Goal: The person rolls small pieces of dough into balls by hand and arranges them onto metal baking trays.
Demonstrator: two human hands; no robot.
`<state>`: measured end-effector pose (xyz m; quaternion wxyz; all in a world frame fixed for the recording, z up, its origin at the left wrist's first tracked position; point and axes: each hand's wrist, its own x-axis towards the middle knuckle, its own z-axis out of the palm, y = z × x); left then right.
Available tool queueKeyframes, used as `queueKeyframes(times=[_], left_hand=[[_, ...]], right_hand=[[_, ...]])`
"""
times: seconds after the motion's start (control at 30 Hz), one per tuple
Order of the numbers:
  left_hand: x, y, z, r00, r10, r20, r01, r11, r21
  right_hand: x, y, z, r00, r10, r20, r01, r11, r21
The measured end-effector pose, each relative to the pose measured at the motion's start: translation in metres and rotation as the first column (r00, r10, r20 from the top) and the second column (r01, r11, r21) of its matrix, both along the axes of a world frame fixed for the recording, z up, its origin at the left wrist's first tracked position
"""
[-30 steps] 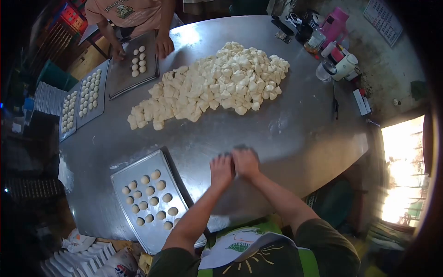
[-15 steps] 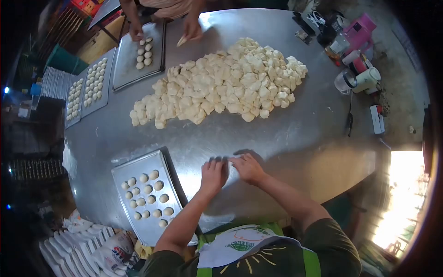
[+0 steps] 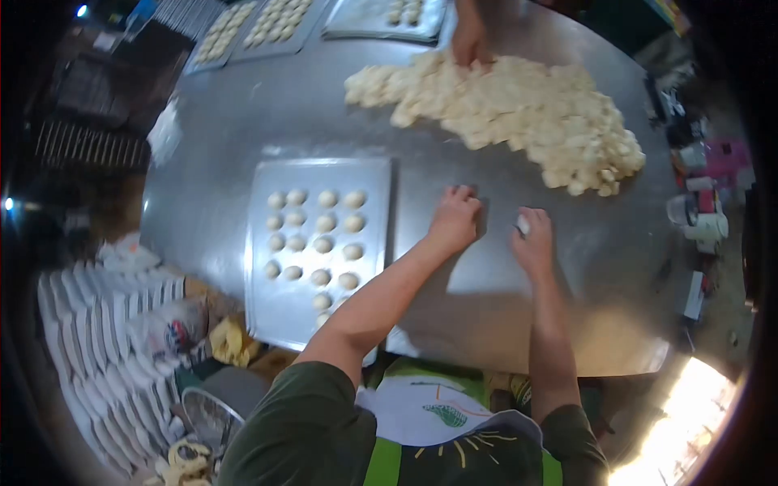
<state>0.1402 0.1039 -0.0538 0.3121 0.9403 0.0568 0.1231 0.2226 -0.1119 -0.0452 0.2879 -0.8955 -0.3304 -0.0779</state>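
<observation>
My left hand [image 3: 455, 220] is over the metal table, fingers curled down; whatever lies under them is hidden. To its right, my right hand [image 3: 535, 245] is closed around a small pale dough piece [image 3: 523, 225], which shows between thumb and fingers. A metal tray [image 3: 374, 235] left of my arms bears rows of round dough balls [image 3: 327, 198], a few of them partly covered by my left forearm. Beyond my hands spreads a large heap of cut dough pieces [image 3: 519, 101]. A co-worker's hand [image 3: 470, 44] reaches into the heap's far side.
Further trays with dough balls line the far left edge, including one tray [image 3: 381, 34] beside the co-worker. Stacked white items [image 3: 105, 340] stand on the floor at left. A pink container [image 3: 725, 158] and other items stand at the right edge. The steel table [image 3: 211, 162] has a rounded edge.
My view has turned left and forward. My hands are a little further apart, and a dough piece now shows in the right one. The co-worker's hand has moved onto the dough heap.
</observation>
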Motion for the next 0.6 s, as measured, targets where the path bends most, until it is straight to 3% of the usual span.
queueKeyframes(times=[0.03, 0.07, 0.13, 0.2, 0.27, 0.37, 0.43, 0.5, 0.53, 0.6], left_hand=[[-0.030, 0.007, 0.002, 0.990, -0.093, 0.107, 0.105, 0.988, -0.112], [-0.061, 0.013, 0.006, 0.992, -0.073, 0.100, 0.085, 0.989, -0.119], [-0.128, 0.026, 0.028, 0.990, -0.107, -0.090, 0.060, 0.908, -0.414], [-0.197, 0.052, 0.055, 0.993, -0.051, 0.103, 0.088, 0.914, -0.396], [-0.263, 0.086, 0.081, 0.996, 0.090, 0.026, -0.077, 0.942, -0.327], [-0.334, 0.142, 0.098, 0.947, 0.322, 0.024, -0.314, 0.936, -0.159], [-0.366, 0.174, 0.084, 0.921, 0.386, 0.058, -0.379, 0.920, -0.104], [-0.383, 0.201, 0.055, 0.911, 0.407, -0.057, -0.408, 0.913, -0.001], [-0.391, 0.203, 0.040, 0.915, 0.401, -0.036, -0.401, 0.916, -0.003], [-0.395, 0.209, 0.018, 0.909, 0.417, -0.017, -0.414, 0.907, 0.076]], right_hand=[[-0.029, 0.008, 0.001, 0.999, 0.025, -0.022, -0.025, 1.000, -0.005], [-0.051, 0.015, 0.005, 0.997, 0.003, -0.076, -0.003, 1.000, -0.009], [-0.078, 0.033, 0.017, 0.986, -0.050, -0.159, 0.047, 0.999, -0.022], [-0.132, 0.094, 0.039, 0.968, 0.062, -0.244, -0.047, 0.996, 0.070], [-0.193, 0.151, 0.047, 0.936, 0.260, -0.236, -0.231, 0.962, 0.143], [-0.271, 0.219, 0.078, 0.875, 0.459, -0.153, -0.458, 0.888, 0.044], [-0.302, 0.254, 0.075, 0.855, 0.500, -0.136, -0.503, 0.864, 0.015], [-0.318, 0.276, 0.048, 0.789, 0.612, -0.059, -0.613, 0.790, -0.004], [-0.320, 0.279, 0.051, 0.794, 0.606, -0.039, -0.607, 0.795, -0.011], [-0.316, 0.281, 0.058, 0.807, 0.588, -0.052, -0.581, 0.806, 0.113]])
